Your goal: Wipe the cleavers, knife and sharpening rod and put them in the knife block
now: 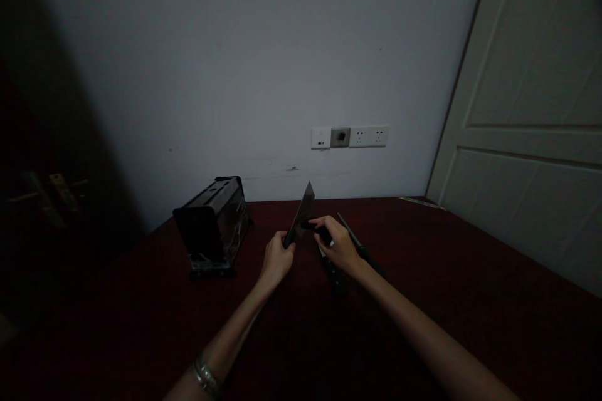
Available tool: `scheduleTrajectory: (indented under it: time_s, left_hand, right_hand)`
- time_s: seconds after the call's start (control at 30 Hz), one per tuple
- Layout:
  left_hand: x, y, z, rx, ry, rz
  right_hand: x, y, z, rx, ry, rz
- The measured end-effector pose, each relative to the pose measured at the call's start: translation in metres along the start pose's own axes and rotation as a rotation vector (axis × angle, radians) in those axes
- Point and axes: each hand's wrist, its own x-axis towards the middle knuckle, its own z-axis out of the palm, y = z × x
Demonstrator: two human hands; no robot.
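Observation:
My left hand (277, 257) is closed around the black handle of a wide-bladed kitchen knife (305, 205), whose blade points up and away from me. Close to the blade's right side, my right hand (336, 241) grips a small black object (323, 235). Its kind is hard to make out in the dim light, and I cannot tell whether it touches the blade. Below my right hand lies a knife with a black riveted handle (335, 277), its blade partly hidden. Just beyond my right wrist rests a slim, dark-handled tool (350, 232), partly covered by my forearm.
A black slotted knife holder (224, 219) with see-through sides stands left of my hands on the dark red table (282, 351). Behind the table is a white wall with sockets (360, 136). A thin flat strip (422, 202) lies at the back right, near a pale panelled door (527, 175).

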Motion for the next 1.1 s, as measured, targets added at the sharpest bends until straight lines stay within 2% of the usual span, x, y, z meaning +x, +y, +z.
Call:
scheduleTrajectory:
  time_s: [0.13, 0.33, 0.4, 0.57, 0.77, 0.87, 1.1]
  left_hand:
    - [0.002, -0.004, 0.000, -0.161, -0.070, -0.110]
    - [-0.006, -0.002, 0.004, -0.084, 0.112, 0.029]
    - [-0.010, -0.002, 0.008, -0.087, 0.142, 0.047]
    - [-0.018, -0.001, 0.014, -0.100, 0.180, 0.037]
    - [-0.026, 0.003, 0.016, -0.136, 0.196, 0.060]
    - [-0.028, 0.004, 0.016, -0.164, 0.202, 0.060]
    - [-0.028, 0.004, 0.015, -0.165, 0.216, 0.067]
  right_hand:
    - [0.004, -0.001, 0.001, 0.014, -0.012, 0.014]
    - [0.013, -0.005, 0.002, 0.040, -0.011, -0.013]
    - [0.016, -0.006, 0.003, 0.038, -0.003, -0.029]
    - [0.023, -0.008, 0.009, 0.005, -0.039, -0.132]
    - [0.020, -0.010, 0.021, -0.096, -0.193, -0.326]
    - [0.017, -0.008, 0.020, -0.120, -0.226, -0.340]
    - [0.014, -0.013, 0.017, -0.102, -0.210, -0.327]
